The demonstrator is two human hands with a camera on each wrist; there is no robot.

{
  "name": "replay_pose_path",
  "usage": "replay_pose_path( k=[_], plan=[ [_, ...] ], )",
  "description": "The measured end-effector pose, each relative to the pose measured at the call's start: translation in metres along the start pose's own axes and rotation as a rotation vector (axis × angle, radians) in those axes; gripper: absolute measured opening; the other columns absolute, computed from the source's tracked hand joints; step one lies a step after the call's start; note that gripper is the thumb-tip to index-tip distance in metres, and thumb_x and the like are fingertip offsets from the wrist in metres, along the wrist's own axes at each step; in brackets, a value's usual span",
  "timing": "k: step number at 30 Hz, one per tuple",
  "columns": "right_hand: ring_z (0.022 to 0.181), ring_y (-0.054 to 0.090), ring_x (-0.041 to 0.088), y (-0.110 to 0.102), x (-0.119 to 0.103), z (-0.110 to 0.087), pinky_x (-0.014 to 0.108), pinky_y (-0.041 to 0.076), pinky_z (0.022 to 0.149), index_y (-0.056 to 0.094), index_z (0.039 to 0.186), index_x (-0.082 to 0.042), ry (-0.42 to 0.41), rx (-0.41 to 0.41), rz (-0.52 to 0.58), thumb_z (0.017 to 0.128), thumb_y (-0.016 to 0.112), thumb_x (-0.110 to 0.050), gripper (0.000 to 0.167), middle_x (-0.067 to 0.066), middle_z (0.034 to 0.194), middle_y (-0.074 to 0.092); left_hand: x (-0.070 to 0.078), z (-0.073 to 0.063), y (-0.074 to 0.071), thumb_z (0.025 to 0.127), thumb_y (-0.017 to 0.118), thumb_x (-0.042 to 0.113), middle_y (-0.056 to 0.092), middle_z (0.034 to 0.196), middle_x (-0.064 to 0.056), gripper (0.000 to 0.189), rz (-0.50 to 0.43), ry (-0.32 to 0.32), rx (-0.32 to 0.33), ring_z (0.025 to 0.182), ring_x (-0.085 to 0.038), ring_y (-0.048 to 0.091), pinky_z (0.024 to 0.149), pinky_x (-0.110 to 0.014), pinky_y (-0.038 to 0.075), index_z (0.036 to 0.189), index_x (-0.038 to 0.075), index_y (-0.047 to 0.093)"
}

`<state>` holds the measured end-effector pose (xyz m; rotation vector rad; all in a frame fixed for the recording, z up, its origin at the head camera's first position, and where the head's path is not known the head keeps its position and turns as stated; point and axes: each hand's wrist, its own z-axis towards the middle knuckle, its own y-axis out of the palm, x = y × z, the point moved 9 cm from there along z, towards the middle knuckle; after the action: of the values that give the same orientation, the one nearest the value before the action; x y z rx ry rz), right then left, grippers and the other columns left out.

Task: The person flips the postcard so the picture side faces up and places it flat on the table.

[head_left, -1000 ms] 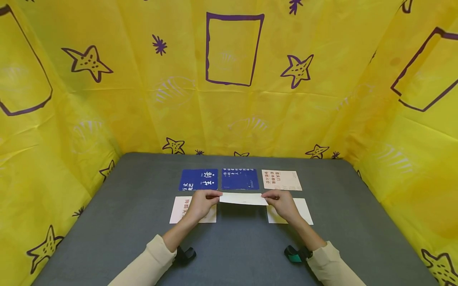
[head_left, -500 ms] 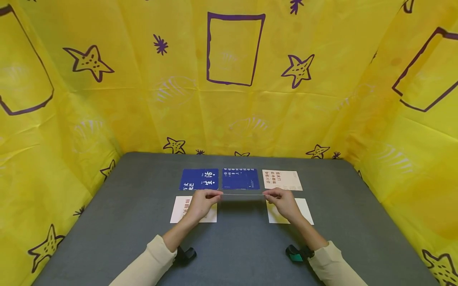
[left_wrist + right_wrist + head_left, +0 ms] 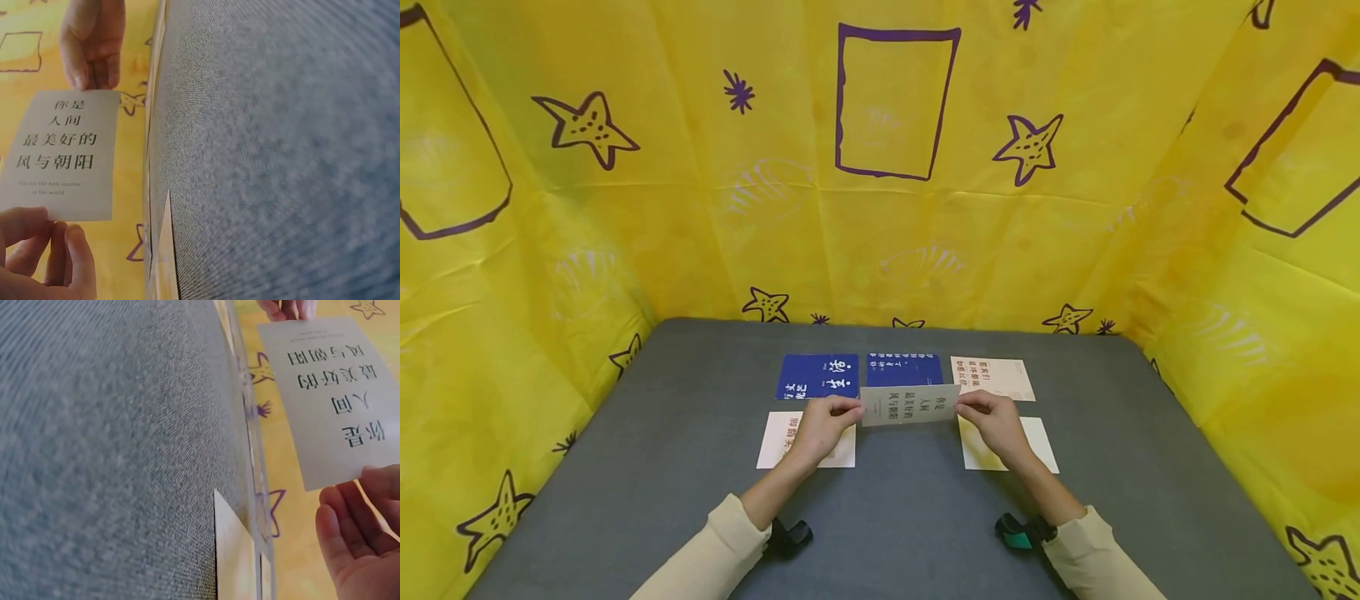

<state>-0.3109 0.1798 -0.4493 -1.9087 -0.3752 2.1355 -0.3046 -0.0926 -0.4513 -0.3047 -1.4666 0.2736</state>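
A pale card (image 3: 910, 405) with dark Chinese writing is held above the table, its printed side toward me in the head view. My left hand (image 3: 823, 429) pinches its left end between thumb and fingers, and my right hand (image 3: 996, 425) pinches the right end. In the left wrist view the card (image 3: 65, 153) shows several lines of characters with small English print beneath. The right wrist view has the same card (image 3: 331, 400) upside down, with the right thumb on its face and the fingers behind.
On the grey table (image 3: 910, 517) lie two blue cards (image 3: 817, 377) (image 3: 906, 369) and a cream card (image 3: 992, 378) in a back row. Nearer are a white card with red writing (image 3: 771, 442) and a plain pale card (image 3: 1037, 442), both partly covered by my hands. Yellow cloth (image 3: 880, 225) surrounds the table.
Held between both hands, the card has turned from its blank side, through edge-on, to its printed side. The hands have stayed nearly in place.
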Motion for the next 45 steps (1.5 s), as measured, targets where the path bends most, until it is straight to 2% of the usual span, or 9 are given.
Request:
replay_pose_path(
  k=[7,12,19,25,31,38,45],
  plan=[
    [0.085,0.067,0.018,0.001,0.004,0.002,0.018,0.053,0.077,0.070,0.103,0.010,0.042,0.008,0.088,0.088,0.067,0.001,0.018,0.026,0.105,0.069,-0.001,0.000,0.001,0.088,0.069,0.007,0.074,0.098,-0.018,0.017,-0.052,-0.027,0.005,0.086,-0.018,0.067,0.077,-0.030,0.056,0.099,-0.003,0.074],
    [0.083,0.068,0.014,-0.001,0.003,0.002,0.019,0.055,0.078,0.069,0.105,0.012,0.041,0.013,0.128,0.088,0.066,0.002,0.020,0.027,0.107,0.069,-0.002,0.000,0.002,0.088,0.069,0.006,0.074,0.097,-0.018,0.017,-0.090,-0.033,0.013,0.085,-0.016,0.066,0.076,-0.026,0.054,0.099,-0.004,0.074],
    [0.074,0.068,0.008,0.000,0.009,0.003,0.025,0.059,0.075,0.065,0.108,0.017,0.071,0.023,0.196,0.088,0.064,0.006,0.022,0.028,0.107,0.068,-0.002,-0.002,0.007,0.088,0.067,0.002,0.071,0.097,-0.023,0.018,-0.234,-0.070,-0.008,0.079,-0.019,0.067,0.079,-0.037,0.059,0.102,-0.010,0.071],
    [0.072,0.067,0.010,-0.001,0.013,0.003,0.023,0.058,0.071,0.065,0.108,0.016,0.088,0.032,0.213,0.089,0.064,0.004,0.023,0.022,0.103,0.069,-0.005,-0.001,0.010,0.088,0.065,-0.002,0.069,0.096,-0.023,0.019,-0.298,-0.091,-0.018,0.075,-0.012,0.065,0.076,-0.032,0.060,0.104,-0.012,0.069],
    [0.074,0.064,0.016,0.000,0.019,0.000,0.023,0.058,0.070,0.066,0.110,0.012,0.174,0.037,0.247,0.090,0.064,0.001,0.023,0.010,0.097,0.067,-0.009,-0.002,0.011,0.088,0.064,-0.004,0.069,0.095,-0.022,0.021,-0.324,-0.113,-0.011,0.074,-0.011,0.065,0.074,-0.031,0.060,0.107,-0.013,0.066],
    [0.073,0.064,0.018,0.002,0.019,-0.001,0.024,0.058,0.069,0.066,0.109,0.009,0.198,0.046,0.241,0.089,0.066,0.000,0.022,0.014,0.099,0.067,-0.010,-0.001,0.010,0.087,0.065,-0.004,0.069,0.094,-0.024,0.022,-0.345,-0.131,0.026,0.072,-0.010,0.066,0.071,-0.030,0.060,0.108,-0.014,0.066],
    [0.066,0.064,0.017,0.005,0.021,-0.002,0.025,0.058,0.063,0.065,0.108,0.013,0.224,0.040,0.253,0.087,0.067,0.002,0.024,0.009,0.088,0.068,-0.015,0.001,0.009,0.085,0.068,-0.004,0.070,0.093,-0.021,0.022,-0.345,-0.180,0.060,0.070,-0.010,0.067,0.070,-0.029,0.060,0.106,-0.011,0.067]
  ],
)
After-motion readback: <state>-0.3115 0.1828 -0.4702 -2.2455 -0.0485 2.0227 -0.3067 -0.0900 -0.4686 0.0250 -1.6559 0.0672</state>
